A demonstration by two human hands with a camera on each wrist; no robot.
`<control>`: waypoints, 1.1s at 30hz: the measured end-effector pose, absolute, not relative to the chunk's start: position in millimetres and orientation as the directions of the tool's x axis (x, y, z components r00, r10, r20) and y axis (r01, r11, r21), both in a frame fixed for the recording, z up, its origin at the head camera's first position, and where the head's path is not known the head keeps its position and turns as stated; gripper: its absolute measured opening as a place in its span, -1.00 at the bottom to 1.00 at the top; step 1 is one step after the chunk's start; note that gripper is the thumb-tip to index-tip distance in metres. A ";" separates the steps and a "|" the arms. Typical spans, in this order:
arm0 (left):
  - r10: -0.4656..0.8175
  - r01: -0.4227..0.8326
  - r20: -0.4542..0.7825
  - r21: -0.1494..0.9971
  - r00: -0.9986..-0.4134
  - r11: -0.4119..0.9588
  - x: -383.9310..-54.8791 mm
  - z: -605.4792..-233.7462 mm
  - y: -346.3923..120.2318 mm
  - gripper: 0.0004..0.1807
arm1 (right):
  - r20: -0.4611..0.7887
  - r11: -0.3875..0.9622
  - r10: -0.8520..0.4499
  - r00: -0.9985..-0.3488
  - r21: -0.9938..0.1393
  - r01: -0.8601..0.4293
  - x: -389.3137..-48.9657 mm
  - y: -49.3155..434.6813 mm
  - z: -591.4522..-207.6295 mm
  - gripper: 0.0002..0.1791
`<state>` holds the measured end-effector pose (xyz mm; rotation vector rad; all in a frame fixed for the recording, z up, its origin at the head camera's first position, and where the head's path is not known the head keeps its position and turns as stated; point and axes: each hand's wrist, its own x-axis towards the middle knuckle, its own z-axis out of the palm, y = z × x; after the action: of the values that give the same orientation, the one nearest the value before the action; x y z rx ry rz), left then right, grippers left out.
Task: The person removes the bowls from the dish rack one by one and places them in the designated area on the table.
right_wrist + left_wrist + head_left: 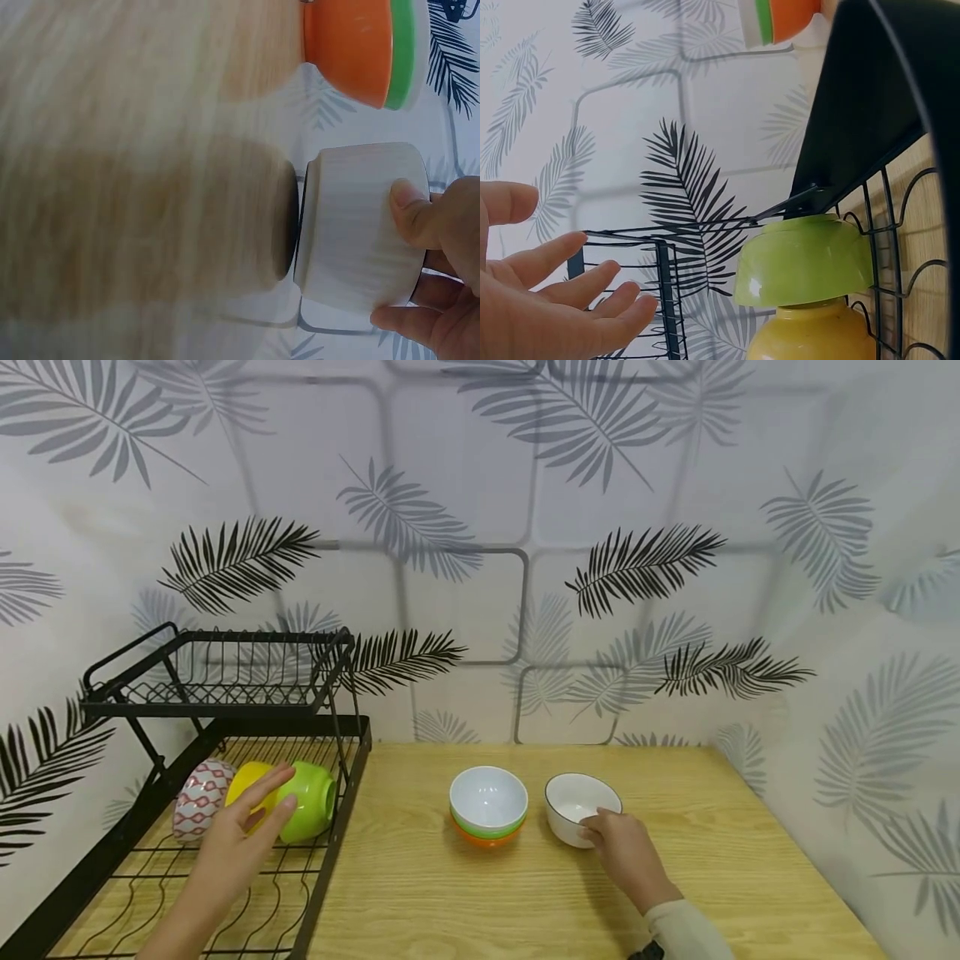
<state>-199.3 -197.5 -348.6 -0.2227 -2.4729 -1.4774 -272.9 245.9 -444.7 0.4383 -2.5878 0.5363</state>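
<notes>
My right hand pinches the near-right rim of a white bowl with a thin dark edge. In the right wrist view the thumb lies on the outer wall of the white bowl, whose base is at or just above the tabletop. Left of it stands a stack of bowls: white on top, green and orange below. My left hand, fingers spread and holding nothing, hovers over the dish rack by a yellow bowl and a green bowl. A red-and-white patterned bowl sits beside them, tipped sideways.
The black two-tier dish rack fills the left side, its upper shelf raised over the back part. A wooden table carries everything. Behind it rises a wall with a leaf pattern.
</notes>
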 end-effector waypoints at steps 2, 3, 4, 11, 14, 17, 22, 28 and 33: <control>0.006 0.263 0.296 0.839 -0.955 0.476 -199.5 -349.6 -197.2 -0.38 | 0.475 0.876 -0.212 -0.854 -0.296 -0.381 -273.4 246.0 -446.1 -0.92; 0.007 0.266 0.299 0.838 -0.954 0.477 -199.7 -349.8 -197.0 -0.39 | 0.467 0.876 -0.212 -0.859 -0.298 -0.378 -273.5 245.8 -446.2 -0.91; 0.009 0.267 0.300 0.836 -0.954 0.479 -199.9 -349.9 -196.7 -0.39 | 0.459 0.876 -0.212 -0.863 -0.301 -0.376 -273.3 245.7 -446.3 -0.91; 0.007 0.230 0.260 0.841 -0.966 0.489 -202.6 -348.6 -195.9 -0.38 | 0.429 0.884 -0.220 -0.876 -0.292 -0.365 -271.4 244.9 -445.5 -0.94; -0.002 0.209 0.241 0.845 -0.970 0.493 -204.1 -348.2 -196.3 -0.37 | 0.421 0.888 -0.226 -0.878 -0.281 -0.364 -271.8 245.0 -445.6 -0.95; 0.001 0.197 0.225 0.849 -0.974 0.490 -205.0 -346.8 -195.5 -0.37 | 0.408 0.890 -0.230 -0.883 -0.278 -0.360 -271.9 244.7 -445.1 -0.94; 0.011 0.158 0.175 0.861 -0.985 0.484 -205.3 -344.8 -196.6 -0.34 | 0.385 0.894 -0.229 -0.894 -0.279 -0.349 -269.9 240.7 -444.0 -0.90; 0.029 0.138 0.142 0.857 -0.989 0.496 -211.0 -344.7 -201.0 -0.33 | 0.409 0.907 -0.211 -0.888 -0.256 -0.334 -264.1 234.3 -438.6 -0.75; 0.043 0.136 0.133 0.849 -0.990 0.511 -219.7 -343.4 -205.7 -0.30 | 0.473 0.899 -0.230 -0.851 -0.231 -0.371 -254.6 230.0 -428.9 -0.72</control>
<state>-219.7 -205.7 -343.4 -0.1573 -2.6477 -1.5003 -254.6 230.0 -428.9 0.4374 -2.6198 0.4395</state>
